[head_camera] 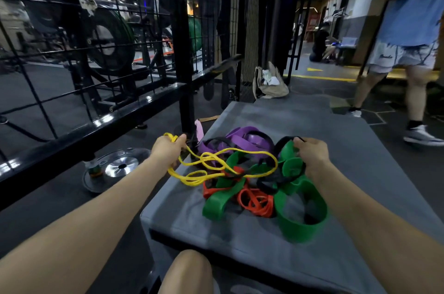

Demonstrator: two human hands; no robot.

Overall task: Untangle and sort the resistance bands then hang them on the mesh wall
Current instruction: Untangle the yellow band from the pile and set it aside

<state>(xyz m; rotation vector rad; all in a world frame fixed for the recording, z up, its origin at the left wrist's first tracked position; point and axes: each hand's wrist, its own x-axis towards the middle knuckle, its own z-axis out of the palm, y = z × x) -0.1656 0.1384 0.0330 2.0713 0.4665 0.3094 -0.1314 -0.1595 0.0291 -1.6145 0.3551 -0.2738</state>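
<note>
A tangled heap of resistance bands lies on a grey padded mat (pixel 264 243). It holds a thin yellow band (pixel 211 161), wide green bands (pixel 300 216), red bands (pixel 257 202), purple bands (pixel 247 139) and black bands (pixel 271 185). My left hand (pixel 168 151) grips the yellow band at the heap's left edge and holds it stretched above the pile. My right hand (pixel 312 156) grips a black band together with a green loop at the heap's right side. The black mesh wall (pixel 72 58) rises to the left.
A black rail and post (pixel 185 65) border the mat on the left. Metal weight plates (pixel 115 168) lie on the floor by the rail. A beige bag (pixel 271 84) sits beyond the mat. A person in a blue shirt (pixel 413 29) stands at the right.
</note>
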